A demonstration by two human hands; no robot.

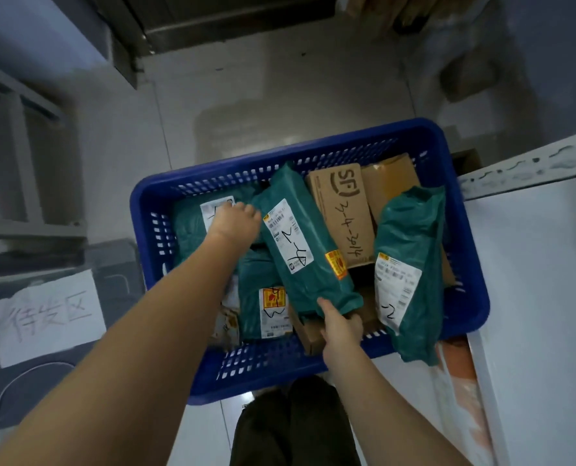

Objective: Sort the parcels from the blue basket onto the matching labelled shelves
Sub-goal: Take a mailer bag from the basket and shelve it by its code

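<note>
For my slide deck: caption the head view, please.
Both hands, left and right, reach among green parcels in the blue basket.

blue basket (pixel 152 210) on floor | right hand (pixel 338 326) grips green parcel (pixel 300 243) | left hand (pixel 236 218) on parcel label (pixel 214 210)

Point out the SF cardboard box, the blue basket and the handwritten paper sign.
SF cardboard box (pixel 342 213), head view, middle of its printed face.
blue basket (pixel 142 210), head view, left rim.
handwritten paper sign (pixel 49 317), head view, centre of sheet.
</note>
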